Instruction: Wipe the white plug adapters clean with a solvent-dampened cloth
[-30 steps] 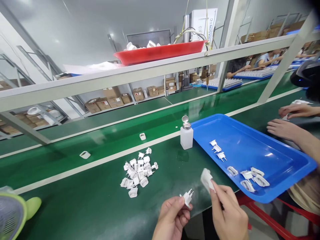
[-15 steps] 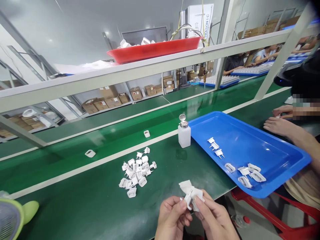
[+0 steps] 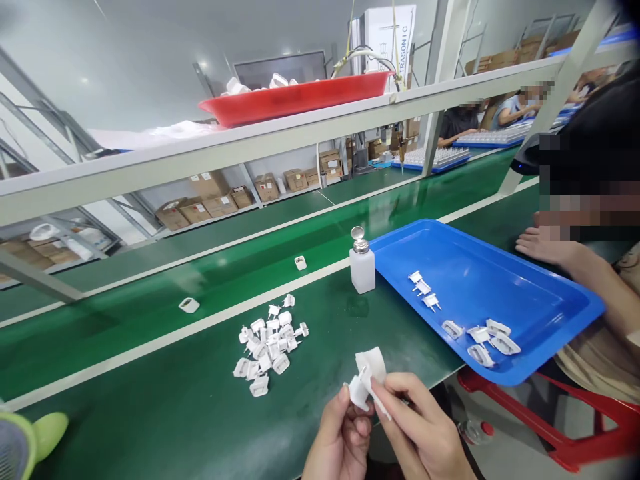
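Note:
Near the bench's front edge, my left hand [image 3: 337,430] pinches a small white plug part [image 3: 359,392] between thumb and fingers. My right hand [image 3: 417,417] is closed on a folded white wipe [image 3: 373,363], which it presses against the plug's side. Part of the wipe stands up behind the plug. To the left of my hands lies a loose heap of similar white plug parts [image 3: 270,343] on the green bench. A blue tray [image 3: 500,280] on the right holds several more plug parts [image 3: 480,335] along its near side.
A white pump bottle [image 3: 362,270], lid raised, stands beside the tray. Two white parts [image 3: 189,305] lie on the green belt [image 3: 240,273]. A red tray [image 3: 300,100] sits on the overhead shelf. At right, another person's arm [image 3: 590,273] rests by the blue tray. A green fan [image 3: 20,440] stands lower left.
My right hand has shifted its hold on the wipe, baring more of the plug. The view has turned slightly. The two parts on the belt have moved rightward relative to the bench.

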Demonstrator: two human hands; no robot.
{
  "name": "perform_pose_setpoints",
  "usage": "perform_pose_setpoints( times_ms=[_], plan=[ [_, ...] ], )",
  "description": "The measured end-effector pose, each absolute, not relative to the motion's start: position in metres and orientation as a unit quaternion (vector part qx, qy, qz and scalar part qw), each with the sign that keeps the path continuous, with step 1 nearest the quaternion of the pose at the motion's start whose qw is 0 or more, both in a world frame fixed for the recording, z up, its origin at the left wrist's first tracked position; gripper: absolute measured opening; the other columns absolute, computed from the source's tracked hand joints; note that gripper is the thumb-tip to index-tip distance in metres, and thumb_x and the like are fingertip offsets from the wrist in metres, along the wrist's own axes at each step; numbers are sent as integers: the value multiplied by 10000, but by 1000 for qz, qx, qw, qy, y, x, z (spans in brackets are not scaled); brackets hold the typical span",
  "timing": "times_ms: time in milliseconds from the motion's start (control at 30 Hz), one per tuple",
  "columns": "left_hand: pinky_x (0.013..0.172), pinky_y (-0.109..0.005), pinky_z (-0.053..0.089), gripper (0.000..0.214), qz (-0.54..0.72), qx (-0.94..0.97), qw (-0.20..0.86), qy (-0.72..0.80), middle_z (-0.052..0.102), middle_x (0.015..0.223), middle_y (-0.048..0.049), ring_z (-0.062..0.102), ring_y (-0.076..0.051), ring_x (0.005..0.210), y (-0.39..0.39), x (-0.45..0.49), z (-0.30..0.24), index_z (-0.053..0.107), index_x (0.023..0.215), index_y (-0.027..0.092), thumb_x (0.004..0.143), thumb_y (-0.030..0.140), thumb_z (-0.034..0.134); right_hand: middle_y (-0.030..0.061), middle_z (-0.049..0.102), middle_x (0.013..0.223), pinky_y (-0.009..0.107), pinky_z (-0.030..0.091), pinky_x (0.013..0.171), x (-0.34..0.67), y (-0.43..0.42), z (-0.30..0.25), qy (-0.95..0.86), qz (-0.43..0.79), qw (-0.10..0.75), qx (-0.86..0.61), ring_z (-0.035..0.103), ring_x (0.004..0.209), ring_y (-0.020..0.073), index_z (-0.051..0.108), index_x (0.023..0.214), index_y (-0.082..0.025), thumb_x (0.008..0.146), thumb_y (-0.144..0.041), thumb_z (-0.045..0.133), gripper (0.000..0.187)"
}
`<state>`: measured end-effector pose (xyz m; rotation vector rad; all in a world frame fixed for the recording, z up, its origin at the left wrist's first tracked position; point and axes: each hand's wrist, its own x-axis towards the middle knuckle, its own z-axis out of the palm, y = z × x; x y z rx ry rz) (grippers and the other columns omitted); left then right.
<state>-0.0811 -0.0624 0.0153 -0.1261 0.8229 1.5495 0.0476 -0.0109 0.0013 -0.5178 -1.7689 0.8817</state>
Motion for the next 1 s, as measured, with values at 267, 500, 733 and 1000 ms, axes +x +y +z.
perform_pose_setpoints(
  times_ms=[267, 500, 733, 1000],
  plan=[
    [404, -94, 407, 432, 678, 50, 593, 432, 663, 534, -5, 545, -34, 425, -60, -77, 11, 736, 640, 96, 525, 407, 1013, 74, 556, 1042, 264, 546, 721, 50, -10, -3, -750, 269, 554, -241, 634, 841, 163, 567, 1462, -272, 1010, -57, 433, 519],
    [425, -215, 507, 238, 665, 265, 335, 613, 708, 527, -19, 623, -145, 410, -64, -76, 20, 760, 642, 183, 504, 194, 952, 80, 603, 1002, 263, 581, 760, 68, 8, 16, -861, 261, 381, -214, 677, 817, 168, 640, 1200, -207, 982, -70, 442, 325],
    [659, -273, 563, 290, 608, 462, 20, 645, 786, 674, -16, 692, -186, 586, -70, -65, 25, 837, 829, 290, 651, 61, 839, 30, 564, 959, 206, 536, 724, 79, 15, 18, -796, 360, 384, -300, 644, 795, 140, 626, 964, -247, 1039, -212, 444, 200],
    [706, -289, 581, 417, 606, 489, -41, 626, 801, 716, -22, 722, -214, 635, -72, -63, 27, 856, 892, 293, 630, -29, 820, 60, 596, 1019, 226, 562, 762, 82, 9, 13, -843, 256, 430, -197, 655, 863, 161, 591, 1403, -278, 965, -75, 539, 485]
  ],
)
